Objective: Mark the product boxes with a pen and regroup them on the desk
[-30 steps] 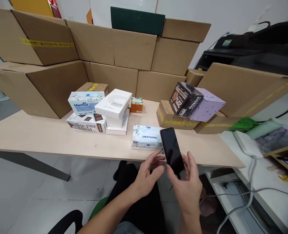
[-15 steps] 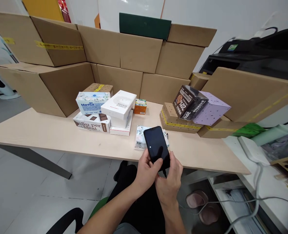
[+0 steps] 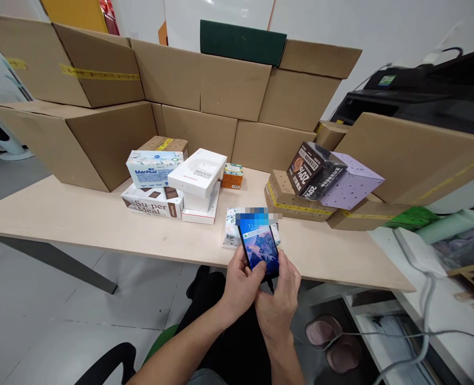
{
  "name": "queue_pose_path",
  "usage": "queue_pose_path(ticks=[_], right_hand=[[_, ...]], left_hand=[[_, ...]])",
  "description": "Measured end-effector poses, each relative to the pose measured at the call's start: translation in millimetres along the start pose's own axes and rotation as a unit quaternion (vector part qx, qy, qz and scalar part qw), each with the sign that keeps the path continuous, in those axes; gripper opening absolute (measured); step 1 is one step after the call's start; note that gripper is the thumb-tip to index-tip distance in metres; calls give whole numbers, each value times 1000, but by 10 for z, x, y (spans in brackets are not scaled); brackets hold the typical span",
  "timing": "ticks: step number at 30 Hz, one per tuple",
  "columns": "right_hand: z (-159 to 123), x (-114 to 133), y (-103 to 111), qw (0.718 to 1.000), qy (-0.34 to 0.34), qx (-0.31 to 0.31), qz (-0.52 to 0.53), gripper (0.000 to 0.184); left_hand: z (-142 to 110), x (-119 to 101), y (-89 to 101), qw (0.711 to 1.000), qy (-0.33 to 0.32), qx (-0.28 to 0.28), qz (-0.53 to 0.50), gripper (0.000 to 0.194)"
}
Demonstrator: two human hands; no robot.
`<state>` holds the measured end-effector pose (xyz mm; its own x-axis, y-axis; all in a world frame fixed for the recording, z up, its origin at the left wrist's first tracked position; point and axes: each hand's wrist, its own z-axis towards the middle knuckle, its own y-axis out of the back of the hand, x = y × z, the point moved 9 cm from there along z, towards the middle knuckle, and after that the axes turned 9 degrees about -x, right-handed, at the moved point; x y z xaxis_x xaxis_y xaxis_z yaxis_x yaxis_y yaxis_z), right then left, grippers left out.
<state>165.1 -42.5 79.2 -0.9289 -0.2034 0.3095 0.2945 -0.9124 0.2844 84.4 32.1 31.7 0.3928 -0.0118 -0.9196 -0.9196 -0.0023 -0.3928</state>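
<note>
A smartphone (image 3: 259, 247) with a lit, bluish screen is held upright above the table's front edge. My left hand (image 3: 241, 283) grips its lower left side, the thumb lying on the lower part of the screen. Around the lower right edge curl the fingers of my right hand (image 3: 280, 294). A dark cable (image 3: 271, 286) hangs from the phone's bottom end. Behind the phone, partly hidden by it, a white patterned pack (image 3: 230, 235) lies on the table. Part of the phone's top is pixelated.
Left of the phone are stacked a Manhua tissue pack (image 3: 154, 170), a Su-per Meal box (image 3: 152, 203) and a power bank box (image 3: 199, 174). An orange box (image 3: 232, 177) stands behind. Dark (image 3: 312, 171) and lilac (image 3: 352, 182) boxes lean at right. Large cardboard boxes (image 3: 232, 88) wall the table (image 3: 100, 230).
The phone's screen has gone from dark to lit, showing a lock-screen-like picture. Both hands keep their hold on it. The view has shifted very slightly.
</note>
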Motion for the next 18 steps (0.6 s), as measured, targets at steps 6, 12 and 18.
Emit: queue_pose_path(ticks=[6, 12, 18], right_hand=[[7, -2, -2, 1000, 5, -6, 3, 77], [8, -92, 18, 1000, -14, -7, 5, 72], [72, -581, 154, 991, -103, -3, -85, 77]], left_hand=[[11, 6, 2, 1000, 1, 2, 1, 36], [-26, 3, -52, 999, -18, 44, 14, 36], [-102, -179, 132, 967, -208, 31, 145, 42]])
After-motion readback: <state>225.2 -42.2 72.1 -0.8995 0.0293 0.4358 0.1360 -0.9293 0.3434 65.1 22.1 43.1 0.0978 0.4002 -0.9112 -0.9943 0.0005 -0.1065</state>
